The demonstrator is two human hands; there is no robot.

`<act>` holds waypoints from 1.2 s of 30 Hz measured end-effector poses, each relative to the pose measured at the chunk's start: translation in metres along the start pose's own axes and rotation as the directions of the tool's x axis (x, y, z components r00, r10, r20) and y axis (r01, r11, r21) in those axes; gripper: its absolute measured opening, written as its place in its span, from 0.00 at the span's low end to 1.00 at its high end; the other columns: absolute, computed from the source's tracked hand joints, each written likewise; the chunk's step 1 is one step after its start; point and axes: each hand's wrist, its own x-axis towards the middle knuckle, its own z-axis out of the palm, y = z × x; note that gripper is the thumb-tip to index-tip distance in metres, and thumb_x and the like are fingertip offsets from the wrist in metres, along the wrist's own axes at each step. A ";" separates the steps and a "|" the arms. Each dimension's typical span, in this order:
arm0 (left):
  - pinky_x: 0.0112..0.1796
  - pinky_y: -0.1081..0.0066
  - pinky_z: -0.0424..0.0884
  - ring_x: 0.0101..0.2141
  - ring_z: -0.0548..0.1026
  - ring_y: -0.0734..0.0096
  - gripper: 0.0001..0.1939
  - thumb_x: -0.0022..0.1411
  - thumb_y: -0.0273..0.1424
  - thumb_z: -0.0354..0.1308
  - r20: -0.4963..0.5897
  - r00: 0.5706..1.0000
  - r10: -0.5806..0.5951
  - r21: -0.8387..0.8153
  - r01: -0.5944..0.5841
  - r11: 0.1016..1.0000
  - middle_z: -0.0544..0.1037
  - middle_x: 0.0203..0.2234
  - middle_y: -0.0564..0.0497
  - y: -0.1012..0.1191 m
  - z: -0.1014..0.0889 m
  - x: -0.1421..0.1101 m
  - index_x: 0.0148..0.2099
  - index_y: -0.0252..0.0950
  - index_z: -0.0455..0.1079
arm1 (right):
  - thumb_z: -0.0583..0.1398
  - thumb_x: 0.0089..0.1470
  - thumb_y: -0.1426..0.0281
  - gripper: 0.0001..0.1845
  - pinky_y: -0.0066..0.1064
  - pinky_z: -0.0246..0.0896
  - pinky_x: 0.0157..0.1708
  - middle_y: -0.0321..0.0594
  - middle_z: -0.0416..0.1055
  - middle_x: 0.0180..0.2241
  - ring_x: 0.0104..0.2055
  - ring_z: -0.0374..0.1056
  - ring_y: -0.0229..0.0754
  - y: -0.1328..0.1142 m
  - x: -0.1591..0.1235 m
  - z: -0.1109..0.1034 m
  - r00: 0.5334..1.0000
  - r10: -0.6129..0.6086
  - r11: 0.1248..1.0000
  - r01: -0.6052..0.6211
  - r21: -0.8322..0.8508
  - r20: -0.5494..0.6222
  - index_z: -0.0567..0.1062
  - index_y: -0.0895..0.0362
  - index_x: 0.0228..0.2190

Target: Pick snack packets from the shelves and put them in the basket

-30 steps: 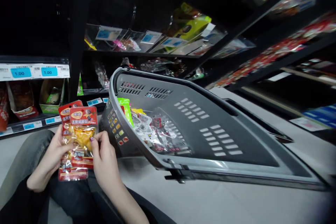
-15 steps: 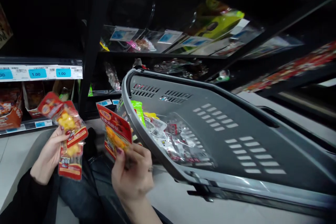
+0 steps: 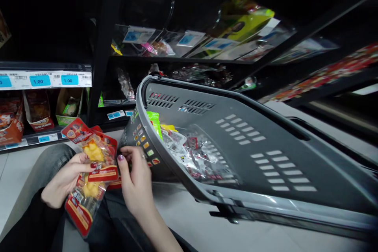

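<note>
My left hand [image 3: 65,179] is closed on a fan of red snack packets [image 3: 90,165] with yellow pieces showing through clear windows, held over my lap. My right hand [image 3: 134,177] is closed too, its thumb and fingers pinching the right edge of the same packets. Just right of both hands a grey plastic shopping basket [image 3: 224,138] stands tilted on the pale floor, with several clear and green packets [image 3: 189,149] lying inside.
Dark store shelves [image 3: 97,47] rise behind, with blue 1.00 price tags [image 3: 39,80] at left and cartons of snacks [image 3: 38,112] below them. More packets lie on the shelf behind the basket. My knee in grey jeans [image 3: 38,165] is at lower left.
Half a second ago my right hand held one packet apart, near the basket. It has swung back left and that packet now lies with the others in my left hand.
</note>
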 end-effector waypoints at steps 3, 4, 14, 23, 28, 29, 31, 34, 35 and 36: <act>0.29 0.68 0.74 0.29 0.78 0.59 0.17 0.41 0.19 0.65 -0.070 0.997 0.042 0.104 -0.035 0.994 0.80 0.29 0.45 0.000 0.006 0.001 0.38 0.30 0.72 | 0.55 0.54 0.70 0.05 0.31 0.61 0.30 0.39 0.64 0.30 0.31 0.64 0.41 -0.002 0.000 -0.003 0.992 -0.111 0.993 0.108 -0.050 -0.061 0.65 0.56 0.35; 0.28 0.68 0.74 0.27 0.78 0.60 0.17 0.42 0.21 0.66 -0.086 0.994 0.061 0.143 -0.049 0.989 0.80 0.28 0.46 -0.001 0.007 0.001 0.38 0.31 0.72 | 0.56 0.53 0.69 0.07 0.31 0.61 0.30 0.39 0.64 0.29 0.31 0.64 0.42 -0.002 0.000 -0.003 0.991 -0.127 0.989 0.124 -0.085 -0.032 0.65 0.56 0.36; 0.34 0.69 0.72 0.32 0.78 0.63 0.15 0.45 0.24 0.66 -0.016 0.990 0.139 0.275 -0.129 0.953 0.80 0.32 0.46 -0.009 0.006 0.005 0.39 0.32 0.72 | 0.56 0.53 0.78 0.07 0.27 0.59 0.30 0.35 0.63 0.28 0.30 0.63 0.37 0.002 0.004 -0.002 0.988 -0.151 0.988 0.152 0.020 -0.024 0.66 0.55 0.27; 0.24 0.72 0.72 0.23 0.77 0.67 0.17 0.38 0.23 0.68 -0.105 0.981 0.161 0.150 -0.145 0.978 0.79 0.26 0.48 0.006 0.004 0.001 0.34 0.32 0.70 | 0.52 0.52 0.82 0.12 0.32 0.62 0.37 0.39 0.65 0.35 0.39 0.65 0.39 -0.004 -0.010 -0.002 0.866 -0.223 0.950 0.296 0.101 -0.447 0.63 0.54 0.36; 0.23 0.73 0.72 0.22 0.76 0.67 0.17 0.41 0.28 0.67 -0.285 0.891 0.354 0.186 -0.311 0.932 0.79 0.24 0.51 0.011 -0.004 0.007 0.36 0.33 0.69 | 0.51 0.57 0.75 0.11 0.27 0.67 0.31 0.36 0.69 0.31 0.32 0.69 0.36 -0.023 -0.013 -0.010 0.957 0.149 0.882 -0.016 0.472 -0.247 0.63 0.51 0.42; 0.24 0.72 0.73 0.23 0.76 0.67 0.16 0.42 0.28 0.67 -0.295 0.877 0.378 0.187 -0.335 0.923 0.79 0.24 0.51 0.012 -0.005 0.007 0.36 0.33 0.69 | 0.51 0.58 0.73 0.09 0.27 0.67 0.30 0.36 0.69 0.30 0.31 0.69 0.36 -0.025 -0.012 -0.010 0.967 0.211 0.843 -0.107 0.528 -0.141 0.63 0.52 0.42; 0.26 0.71 0.73 0.24 0.77 0.66 0.16 0.43 0.29 0.67 -0.305 0.863 0.402 0.194 -0.356 0.914 0.79 0.25 0.51 0.012 -0.006 0.008 0.36 0.33 0.69 | 0.51 0.58 0.69 0.07 0.29 0.68 0.30 0.37 0.70 0.29 0.30 0.69 0.38 -0.026 -0.011 -0.008 0.959 0.285 0.771 -0.227 0.595 -0.004 0.65 0.53 0.40; 0.27 0.70 0.73 0.25 0.77 0.65 0.16 0.43 0.29 0.67 -0.313 0.864 0.395 0.192 -0.349 0.917 0.79 0.25 0.51 0.012 -0.006 0.007 0.36 0.33 0.69 | 0.53 0.55 0.65 0.06 0.31 0.67 0.30 0.37 0.68 0.28 0.31 0.68 0.40 -0.023 -0.007 -0.006 0.931 0.361 0.678 -0.302 0.670 0.054 0.65 0.53 0.36; 0.27 0.69 0.73 0.25 0.77 0.65 0.16 0.43 0.29 0.67 -0.310 0.868 0.388 0.188 -0.344 0.920 0.79 0.25 0.51 0.012 -0.005 0.007 0.36 0.33 0.69 | 0.54 0.54 0.65 0.06 0.31 0.66 0.30 0.37 0.68 0.28 0.30 0.67 0.39 -0.022 -0.005 -0.006 0.920 0.382 0.625 -0.331 0.707 0.093 0.65 0.53 0.34; 0.27 0.69 0.73 0.25 0.77 0.65 0.16 0.43 0.29 0.66 -0.304 0.874 0.379 0.184 -0.336 0.924 0.79 0.25 0.52 0.012 -0.005 0.006 0.36 0.34 0.69 | 0.55 0.53 0.65 0.05 0.30 0.64 0.28 0.36 0.67 0.28 0.29 0.66 0.39 -0.021 -0.003 -0.007 0.904 0.398 0.550 -0.374 0.747 0.160 0.64 0.53 0.33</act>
